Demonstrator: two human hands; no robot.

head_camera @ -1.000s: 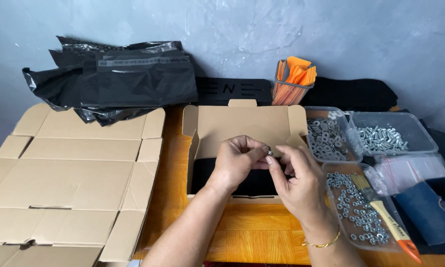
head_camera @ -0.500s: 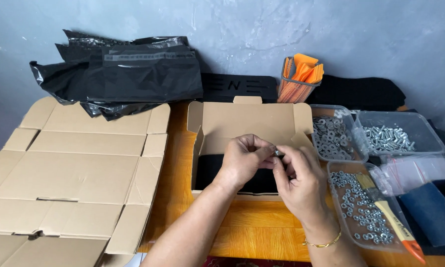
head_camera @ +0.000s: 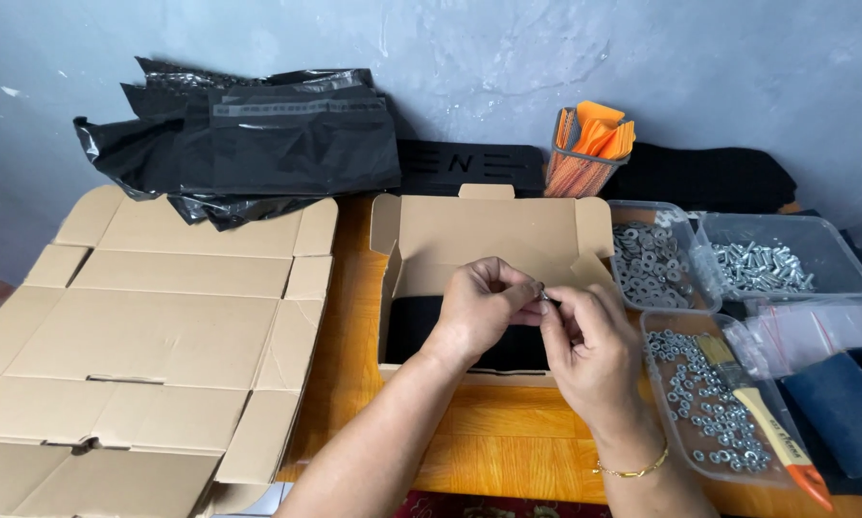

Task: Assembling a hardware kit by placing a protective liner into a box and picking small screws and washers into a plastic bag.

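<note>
The camera view is drifting: the flattened brown cardboard sheet point(head_camera: 153, 355) and the crumpled black plastic bags point(head_camera: 249, 144) are sitting further right in the picture than a second ago. The left hand point(head_camera: 479, 312) and the right hand point(head_camera: 589, 350) are edging slightly right and down against the open brown cardboard box point(head_camera: 489, 240), pinching a small silver metal piece point(head_camera: 542, 293) (too tiny to make out) between their fingertips, packed a little closer together.

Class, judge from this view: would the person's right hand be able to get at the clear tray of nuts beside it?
Probably yes: the right hand is beside the tray of nuts, open-topped, nothing between; its fingers pinch a small metal part.
</note>
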